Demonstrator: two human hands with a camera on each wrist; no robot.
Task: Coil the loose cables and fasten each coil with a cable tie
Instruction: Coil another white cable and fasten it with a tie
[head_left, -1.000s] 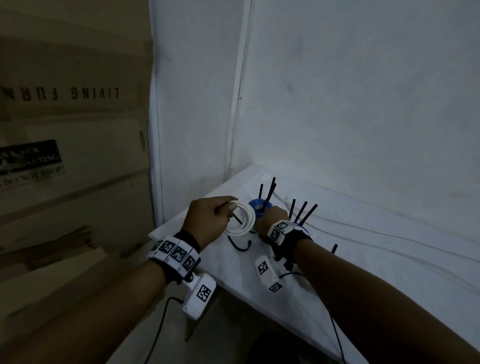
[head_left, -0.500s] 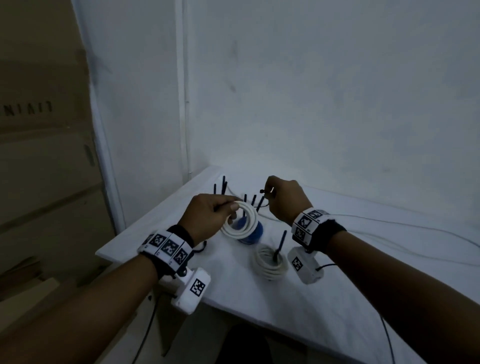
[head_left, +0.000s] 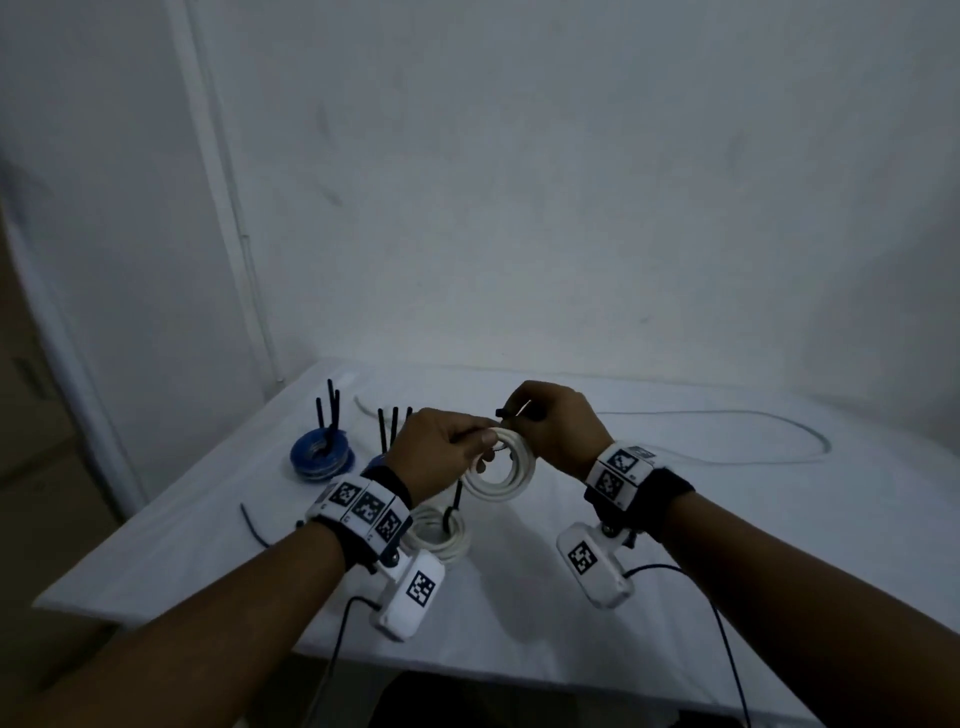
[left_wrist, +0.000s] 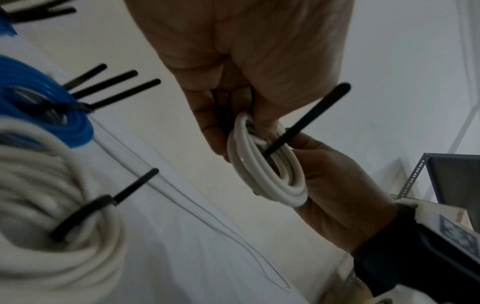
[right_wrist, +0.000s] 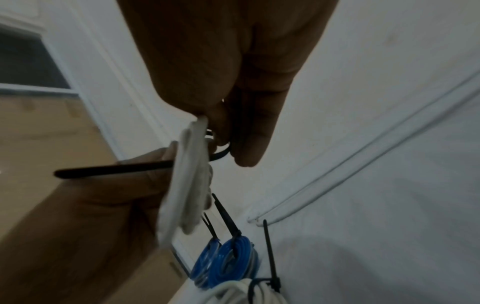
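Right hand (head_left: 556, 431) now at white coil (head_left: 501, 470), both grips holding it, black tie (left_wrist: 306, 119) threaded, above mid-table (head_left: 675, 519).

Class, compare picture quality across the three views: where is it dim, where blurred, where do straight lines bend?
Head view: dim and bluish throughout, the table edge bowed by the wide lens. Left wrist view: brightest; held white coil sharp, the near tied white coil blurred. Right wrist view: right hand dark, in shadow, held coil smeared edge-on, blue coils soft.

White table (head_left: 675, 571) — metal shelving (left_wrist: 415, 172), perhaps.
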